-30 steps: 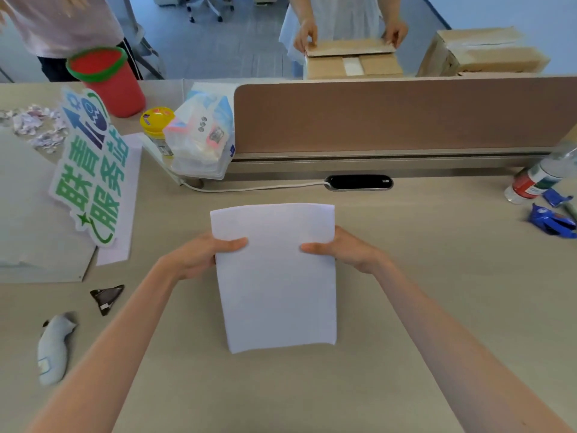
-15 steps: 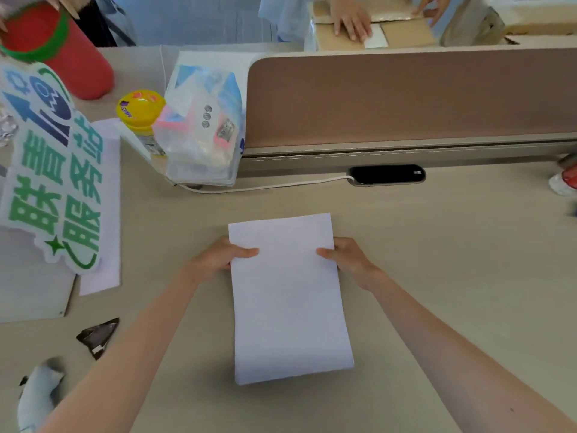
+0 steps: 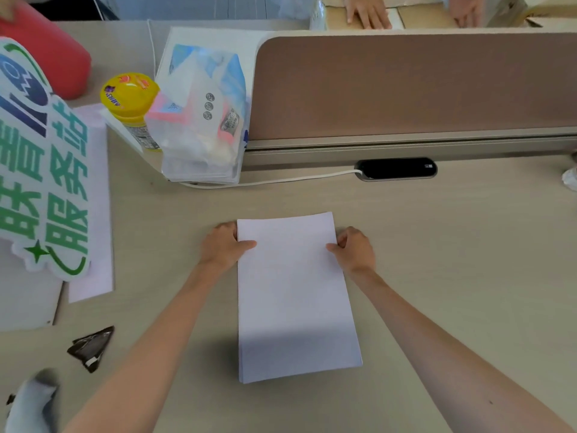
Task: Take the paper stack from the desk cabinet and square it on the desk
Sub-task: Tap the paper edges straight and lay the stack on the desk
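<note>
A white paper stack (image 3: 293, 295) lies flat on the beige desk (image 3: 452, 260), long side running away from me. My left hand (image 3: 223, 248) grips its left edge near the far corner, thumb on top. My right hand (image 3: 354, 250) holds the right edge opposite, thumb on the sheet as well. The near end of the stack shows several sheet edges, slightly fanned. The desk cabinet is out of view.
A brown divider panel (image 3: 406, 85) closes the desk's far side, with a black cable port (image 3: 396, 168) at its foot. A plastic bag (image 3: 203, 120), a yellow-lidded jar (image 3: 131, 104), a green-lettered sign (image 3: 40, 170) and a red bucket (image 3: 53, 54) crowd the left. Another person's hands (image 3: 368, 12) rest on boxes beyond.
The stack has come down from a tilted hold to lie flat on the desk, and both hands have slid to its far corners. My head has leaned closer.
</note>
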`<action>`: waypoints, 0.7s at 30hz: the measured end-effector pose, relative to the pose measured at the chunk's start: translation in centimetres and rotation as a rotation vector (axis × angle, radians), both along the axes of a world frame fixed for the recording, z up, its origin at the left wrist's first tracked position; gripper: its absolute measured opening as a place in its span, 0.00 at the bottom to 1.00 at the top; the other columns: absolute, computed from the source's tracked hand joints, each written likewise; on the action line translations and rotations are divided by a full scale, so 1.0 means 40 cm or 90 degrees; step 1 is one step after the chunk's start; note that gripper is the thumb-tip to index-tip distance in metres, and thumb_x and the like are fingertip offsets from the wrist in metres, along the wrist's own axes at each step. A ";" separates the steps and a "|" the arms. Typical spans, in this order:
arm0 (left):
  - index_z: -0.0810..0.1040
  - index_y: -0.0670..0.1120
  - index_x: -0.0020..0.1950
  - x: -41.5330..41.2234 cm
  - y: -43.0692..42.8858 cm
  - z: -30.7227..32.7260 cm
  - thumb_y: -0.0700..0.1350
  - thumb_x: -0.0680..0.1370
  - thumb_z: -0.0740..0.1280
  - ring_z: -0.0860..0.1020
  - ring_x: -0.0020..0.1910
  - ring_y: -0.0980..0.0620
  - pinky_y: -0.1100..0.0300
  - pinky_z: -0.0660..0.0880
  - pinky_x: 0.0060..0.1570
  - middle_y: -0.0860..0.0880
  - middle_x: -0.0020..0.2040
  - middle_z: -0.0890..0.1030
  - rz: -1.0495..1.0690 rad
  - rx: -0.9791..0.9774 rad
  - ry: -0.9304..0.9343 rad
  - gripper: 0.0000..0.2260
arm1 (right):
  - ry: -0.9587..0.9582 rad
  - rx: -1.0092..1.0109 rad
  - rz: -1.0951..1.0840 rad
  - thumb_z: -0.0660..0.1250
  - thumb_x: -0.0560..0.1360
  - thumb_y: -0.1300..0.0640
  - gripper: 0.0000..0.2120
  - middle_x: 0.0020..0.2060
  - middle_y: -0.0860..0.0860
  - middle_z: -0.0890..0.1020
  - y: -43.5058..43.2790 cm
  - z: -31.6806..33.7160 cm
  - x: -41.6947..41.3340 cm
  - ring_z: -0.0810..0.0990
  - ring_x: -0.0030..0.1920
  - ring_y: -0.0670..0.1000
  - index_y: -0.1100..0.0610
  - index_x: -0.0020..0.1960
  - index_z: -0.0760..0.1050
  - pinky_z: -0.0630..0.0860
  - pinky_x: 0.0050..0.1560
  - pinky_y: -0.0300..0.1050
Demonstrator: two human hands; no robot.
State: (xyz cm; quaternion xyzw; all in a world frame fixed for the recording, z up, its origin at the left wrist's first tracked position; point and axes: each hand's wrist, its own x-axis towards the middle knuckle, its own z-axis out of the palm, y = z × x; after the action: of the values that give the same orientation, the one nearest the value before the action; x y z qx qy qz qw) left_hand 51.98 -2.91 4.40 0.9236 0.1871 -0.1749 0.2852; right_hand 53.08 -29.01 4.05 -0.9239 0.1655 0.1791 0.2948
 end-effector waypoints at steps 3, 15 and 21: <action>0.73 0.42 0.52 -0.002 -0.004 -0.006 0.53 0.68 0.73 0.79 0.52 0.43 0.53 0.74 0.49 0.44 0.52 0.80 0.052 0.003 0.006 0.21 | -0.015 0.003 -0.011 0.69 0.72 0.56 0.10 0.47 0.54 0.79 0.002 -0.011 -0.004 0.76 0.44 0.55 0.58 0.46 0.70 0.67 0.39 0.43; 0.74 0.40 0.53 -0.202 -0.052 -0.014 0.47 0.73 0.71 0.80 0.51 0.43 0.49 0.76 0.51 0.43 0.49 0.82 0.185 -0.093 -0.078 0.15 | -0.022 0.176 -0.114 0.72 0.71 0.61 0.16 0.55 0.59 0.78 -0.038 0.001 -0.127 0.75 0.45 0.53 0.64 0.55 0.71 0.71 0.46 0.43; 0.76 0.40 0.52 -0.338 -0.079 -0.019 0.44 0.74 0.69 0.81 0.48 0.42 0.48 0.77 0.52 0.42 0.48 0.83 0.231 -0.119 -0.068 0.10 | -0.019 0.187 -0.148 0.68 0.73 0.62 0.11 0.54 0.60 0.79 -0.058 -0.007 -0.263 0.79 0.49 0.57 0.63 0.54 0.73 0.74 0.50 0.45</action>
State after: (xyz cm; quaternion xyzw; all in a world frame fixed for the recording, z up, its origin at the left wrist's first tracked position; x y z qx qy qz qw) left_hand 38.48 -6.07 3.64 0.8525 0.3176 -0.0881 0.4057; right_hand 42.55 -31.32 3.76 -0.8480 0.2392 0.1524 0.4477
